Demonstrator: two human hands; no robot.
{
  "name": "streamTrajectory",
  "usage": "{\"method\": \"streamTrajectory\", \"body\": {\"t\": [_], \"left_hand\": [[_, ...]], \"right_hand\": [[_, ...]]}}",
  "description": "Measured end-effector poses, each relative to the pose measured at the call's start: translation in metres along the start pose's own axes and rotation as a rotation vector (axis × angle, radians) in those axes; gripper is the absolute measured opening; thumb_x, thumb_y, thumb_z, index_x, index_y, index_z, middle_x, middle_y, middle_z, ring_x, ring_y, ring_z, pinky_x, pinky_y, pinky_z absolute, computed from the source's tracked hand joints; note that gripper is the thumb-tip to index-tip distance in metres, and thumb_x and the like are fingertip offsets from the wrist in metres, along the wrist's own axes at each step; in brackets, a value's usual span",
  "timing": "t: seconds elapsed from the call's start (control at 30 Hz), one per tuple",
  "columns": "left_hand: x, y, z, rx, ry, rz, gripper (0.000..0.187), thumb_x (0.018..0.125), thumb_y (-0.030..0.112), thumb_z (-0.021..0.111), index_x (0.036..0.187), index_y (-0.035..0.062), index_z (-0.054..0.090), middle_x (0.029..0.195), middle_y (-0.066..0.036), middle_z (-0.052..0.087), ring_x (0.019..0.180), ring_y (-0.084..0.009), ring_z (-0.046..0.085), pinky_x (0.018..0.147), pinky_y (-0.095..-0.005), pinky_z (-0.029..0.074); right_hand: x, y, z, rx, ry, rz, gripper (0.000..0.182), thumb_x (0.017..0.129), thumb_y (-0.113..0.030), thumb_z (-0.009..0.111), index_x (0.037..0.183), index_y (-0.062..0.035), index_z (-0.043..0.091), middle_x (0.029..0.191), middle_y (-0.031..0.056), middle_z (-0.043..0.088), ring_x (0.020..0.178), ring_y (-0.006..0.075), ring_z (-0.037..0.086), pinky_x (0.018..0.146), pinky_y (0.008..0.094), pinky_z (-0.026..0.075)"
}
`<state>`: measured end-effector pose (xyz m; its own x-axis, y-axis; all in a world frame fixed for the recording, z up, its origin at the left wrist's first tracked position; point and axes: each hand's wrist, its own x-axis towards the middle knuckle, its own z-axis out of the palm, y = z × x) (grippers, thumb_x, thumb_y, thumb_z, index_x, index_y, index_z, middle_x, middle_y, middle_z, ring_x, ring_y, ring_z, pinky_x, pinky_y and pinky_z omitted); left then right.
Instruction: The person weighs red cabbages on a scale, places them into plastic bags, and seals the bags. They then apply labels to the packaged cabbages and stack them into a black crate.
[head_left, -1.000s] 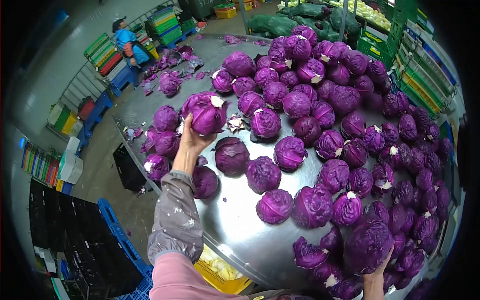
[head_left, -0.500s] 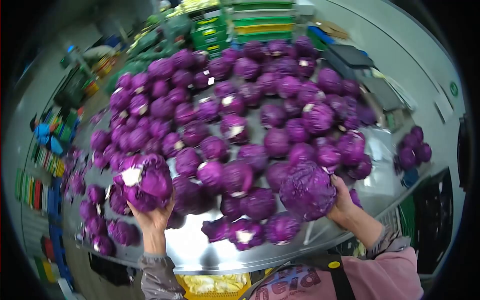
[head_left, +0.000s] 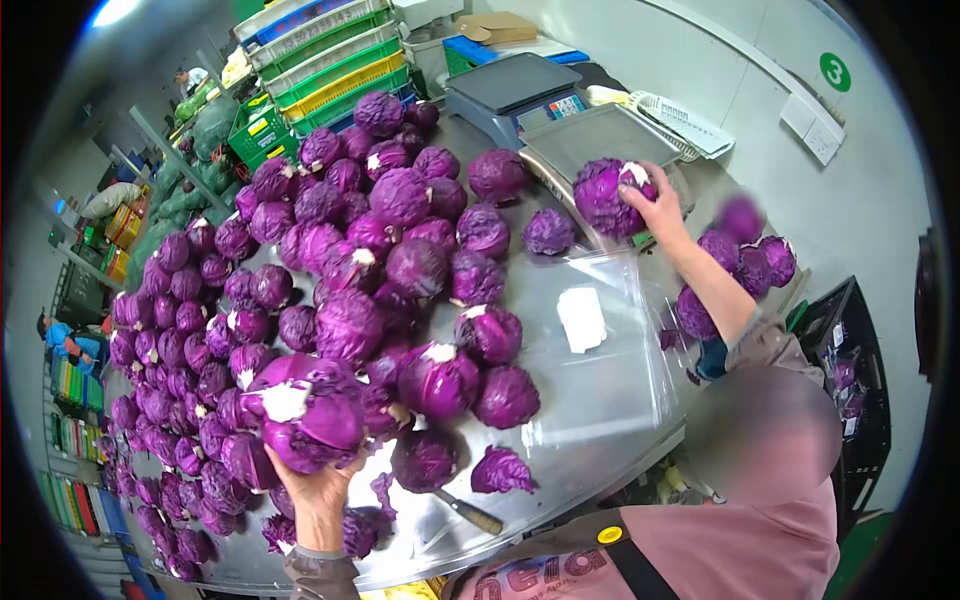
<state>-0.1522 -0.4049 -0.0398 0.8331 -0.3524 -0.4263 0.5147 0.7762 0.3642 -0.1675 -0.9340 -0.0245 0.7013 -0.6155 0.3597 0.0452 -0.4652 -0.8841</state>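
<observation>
My left hand (head_left: pixel 315 500) is closed around the underside of a large red cabbage (head_left: pixel 325 435), its pale cut stem facing up, in front of the heap. At the right, my right hand (head_left: pixel 660 208) grips another red cabbage (head_left: pixel 600 200) from its right side, fingers near the white stem. That cabbage is held over a grey tray-like surface (head_left: pixel 605 140) next to a scale. Many red cabbages (head_left: pixel 415 265) are piled on the metal table (head_left: pixel 590 400). A knife (head_left: pixel 472 512) with a wooden handle lies near the front edge, beside a loose purple leaf (head_left: pixel 502 470).
A weighing scale (head_left: pixel 515 90) stands at the back, with a white basket (head_left: pixel 685 125) to its right. Stacked crates (head_left: pixel 330 60) rise behind the heap. White paper (head_left: pixel 582 320) lies on the table. More red cabbages (head_left: pixel 752 268) sit at far right, above a black crate (head_left: pixel 850 370).
The view has turned to the right. My right hand, with a red cabbage, has gone from over the heap to beside the scale. My left hand keeps hold of its cabbage.
</observation>
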Motion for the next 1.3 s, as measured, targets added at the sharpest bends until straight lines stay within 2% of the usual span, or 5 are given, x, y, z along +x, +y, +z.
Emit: {"method": "streamTrajectory", "body": {"t": [0.53, 0.7, 0.8, 1.07, 1.3], "left_hand": [[0.039, -0.162, 0.042, -0.284, 0.066, -0.587, 0.094, 0.064, 0.074, 0.047, 0.134, 0.0146, 0.028, 0.134, -0.018, 0.032, 0.115, -0.0416, 0.039, 0.086, -0.0619, 0.039], [0.053, -0.202, 0.051, -0.073, 0.036, -0.674, 0.089, 0.068, 0.070, 0.049, 0.135, 0.0159, 0.024, 0.135, -0.018, 0.031, 0.116, -0.0444, 0.038, 0.081, -0.0657, 0.040], [0.045, -0.232, 0.103, 0.261, 0.072, -0.630, 0.070, 0.075, 0.063, 0.048, 0.123, 0.0121, 0.040, 0.114, -0.012, 0.051, 0.091, -0.0299, 0.058, 0.059, -0.0406, 0.054], [0.054, -0.277, 0.130, 0.489, -0.103, -0.759, 0.070, 0.080, 0.062, 0.044, 0.128, 0.0121, 0.033, 0.123, -0.012, 0.046, 0.105, -0.0288, 0.053, 0.076, -0.0476, 0.051], [0.076, -0.305, 0.185, 0.701, -0.374, -0.883, 0.078, 0.082, 0.056, 0.046, 0.134, 0.0049, 0.018, 0.126, -0.018, 0.038, 0.106, -0.0287, 0.051, 0.085, -0.0423, 0.048]], "right_hand": [[0.087, 0.095, -0.025, -0.397, 0.202, -0.150, 0.091, 0.066, -0.044, 0.072, 0.129, 0.0029, 0.026, 0.127, 0.0261, 0.034, 0.120, 0.0377, 0.034, 0.099, 0.0415, 0.031], [-0.071, 0.048, -0.034, 0.507, -0.666, 0.461, 0.061, 0.077, -0.027, 0.067, 0.128, -0.0075, 0.038, 0.128, 0.0105, 0.039, 0.114, 0.0229, 0.043, 0.084, 0.0327, 0.045], [-0.134, 0.027, -0.030, 1.043, -0.873, 0.783, 0.085, 0.073, -0.040, 0.069, 0.137, -0.0146, 0.020, 0.138, 0.0154, 0.022, 0.124, 0.0284, 0.030, 0.092, 0.0364, 0.041], [-0.137, 0.003, -0.078, 0.151, -0.621, -0.183, 0.108, 0.049, -0.042, 0.082, 0.135, -0.0120, 0.023, 0.137, 0.0162, 0.023, 0.129, 0.0349, 0.021, 0.104, 0.0444, 0.024], [-0.126, 0.058, -0.098, 0.523, -0.315, 0.314, 0.090, 0.060, -0.037, 0.075, 0.132, -0.0052, 0.030, 0.130, 0.0093, 0.038, 0.120, 0.0217, 0.037, 0.100, 0.0356, 0.031]]}}
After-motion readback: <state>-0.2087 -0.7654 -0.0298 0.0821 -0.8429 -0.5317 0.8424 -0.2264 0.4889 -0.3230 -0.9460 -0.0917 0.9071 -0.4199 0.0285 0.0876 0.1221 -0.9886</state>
